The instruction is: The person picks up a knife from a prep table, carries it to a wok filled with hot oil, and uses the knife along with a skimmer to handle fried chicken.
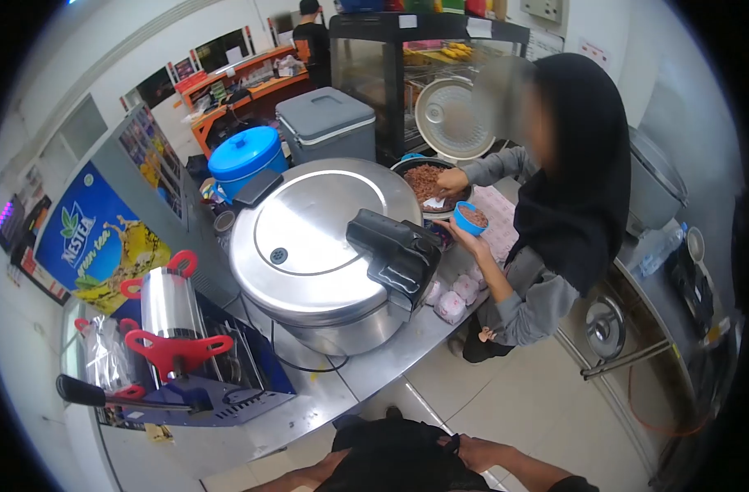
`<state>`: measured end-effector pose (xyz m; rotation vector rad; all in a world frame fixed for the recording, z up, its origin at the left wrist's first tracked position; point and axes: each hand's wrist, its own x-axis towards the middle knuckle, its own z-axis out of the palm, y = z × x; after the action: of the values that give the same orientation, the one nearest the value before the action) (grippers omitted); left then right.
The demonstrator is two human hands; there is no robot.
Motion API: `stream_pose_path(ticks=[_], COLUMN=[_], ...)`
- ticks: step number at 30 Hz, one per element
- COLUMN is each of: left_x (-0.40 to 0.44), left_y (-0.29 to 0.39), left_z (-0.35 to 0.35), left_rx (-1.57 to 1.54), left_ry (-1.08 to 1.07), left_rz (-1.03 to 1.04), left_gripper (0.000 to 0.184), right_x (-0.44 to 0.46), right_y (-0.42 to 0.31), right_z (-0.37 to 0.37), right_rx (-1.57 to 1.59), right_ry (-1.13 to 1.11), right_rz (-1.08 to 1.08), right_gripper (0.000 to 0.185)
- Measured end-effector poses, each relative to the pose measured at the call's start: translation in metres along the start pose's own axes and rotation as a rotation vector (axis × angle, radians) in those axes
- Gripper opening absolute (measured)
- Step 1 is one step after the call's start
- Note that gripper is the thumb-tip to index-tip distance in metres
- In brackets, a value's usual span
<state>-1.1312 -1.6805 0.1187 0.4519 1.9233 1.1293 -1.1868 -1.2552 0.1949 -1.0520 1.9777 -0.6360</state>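
At the bottom edge, my left hand (327,468) is against the black cloth (399,455) at my waist, its fingers hidden. On the other side, my right hand (475,453) has its fingers closed at the edge of that cloth. In front of me a large steel cooker (325,238) stands on the metal counter (374,369), its lid down. Beyond it a co-worker (580,172) holds a blue cup (470,219) of brown grains in one hand. The co-worker's other hand is in a pot (424,180) of the same grains.
A cup sealer (178,361) with red handles stands at the counter's left. Behind the cooker are a blue tub (245,156) and a grey cooler (325,119). Wrapped bundles (451,306) lie by the counter's right edge. A metal rack (637,353) stands at right.
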Motion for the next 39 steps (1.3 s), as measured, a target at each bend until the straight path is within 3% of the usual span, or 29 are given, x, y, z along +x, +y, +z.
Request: stream_pose_path(ticks=[3, 5, 7, 9, 12, 13, 15, 20, 25, 28, 39], left_x=[-0.005, 0.009, -0.014, -0.015, -0.015, -0.015, -0.007, -0.003, -0.003, -0.004, -0.019], left_y=[-0.011, -0.063, 0.032, 0.016, -0.011, -0.02, -0.012, -0.011, -0.013, -0.014, 0.002], left_z=[0.006, 0.019, -0.013, -0.006, 0.01, 0.013, 0.008, 0.01, 0.014, 0.015, 0.02], left_rx=[0.046, 0.009, 0.089, 0.115, 0.037, -0.007, -0.059, -0.022, -0.014, -0.007, 0.041], left_ry=[0.035, -0.007, -0.024, -0.021, -0.012, -0.005, -0.061, -0.028, -0.012, -0.007, 0.066], left_rz=[0.011, 0.074, -0.012, 0.025, -0.008, -0.034, -0.052, -0.029, -0.024, -0.024, 0.003], left_gripper=[0.086, 0.089, 0.092, 0.093, 0.093, 0.093, 0.093, 0.092, 0.092, 0.091, 0.09], right_x=[0.0, 0.0, -0.001, 0.001, 0.001, 0.001, 0.003, 0.013, 0.007, 0.008, 0.01], right_y=[-0.003, -0.028, -0.027, -0.011, -0.02, -0.021, 0.003, 0.061, 0.0, -0.002, 0.006], right_z=[0.006, -0.017, -0.014, 0.01, 0.003, 0.001, 0.028, 0.084, 0.016, 0.013, 0.019], right_rx=[0.018, 0.117, 0.151, 0.097, 0.119, 0.132, 0.077, -0.069, 0.037, 0.183, 0.034], right_ry=[0.045, 0.078, 0.109, 0.15, 0.118, -0.003, 0.051, -0.129, -0.02, -0.066, 0.038], right_rz=[0.007, 0.002, 0.011, 0.071, 0.09, 0.195, 0.084, 0.105, 0.015, 0.078, 0.009], right_gripper=[0.057, 0.055, 0.057, 0.061, 0.07, 0.076, 0.076, 0.076, 0.077, 0.077, 0.084])
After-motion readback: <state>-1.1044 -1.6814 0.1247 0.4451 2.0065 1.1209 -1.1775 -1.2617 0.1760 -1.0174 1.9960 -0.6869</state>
